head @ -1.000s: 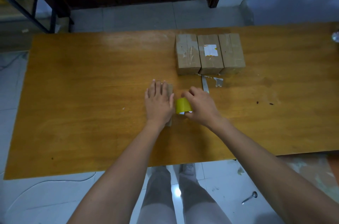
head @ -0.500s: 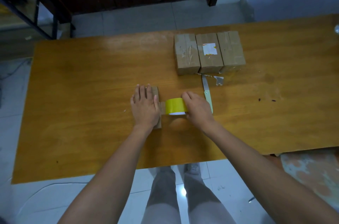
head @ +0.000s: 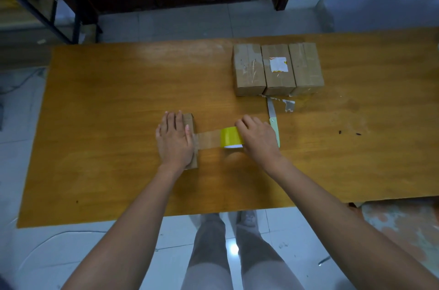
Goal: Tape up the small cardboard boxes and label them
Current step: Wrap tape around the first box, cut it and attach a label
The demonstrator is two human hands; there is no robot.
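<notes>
A small cardboard box (head: pixel 191 123) lies on the wooden table (head: pixel 107 109), mostly covered by my left hand (head: pixel 173 140), which presses flat on its top. My right hand (head: pixel 257 138) grips a yellow tape roll (head: pixel 230 137) a little to the right of the box. A clear strip of tape (head: pixel 207 140) stretches from the box to the roll. Three more cardboard boxes (head: pixel 278 68) stand side by side at the back right; the middle one carries a white label (head: pixel 278 64).
A knife with a pale green handle (head: pixel 274 123) lies just right of my right hand, blade pointing away. Scraps of used tape (head: pixel 288 104) lie in front of the three boxes. My legs show below the table's near edge. Dark furniture stands beyond the table.
My right hand has pulled the tape roll to the right, away from the box, drawing out a longer strip. My left hand and the box have shifted left.
</notes>
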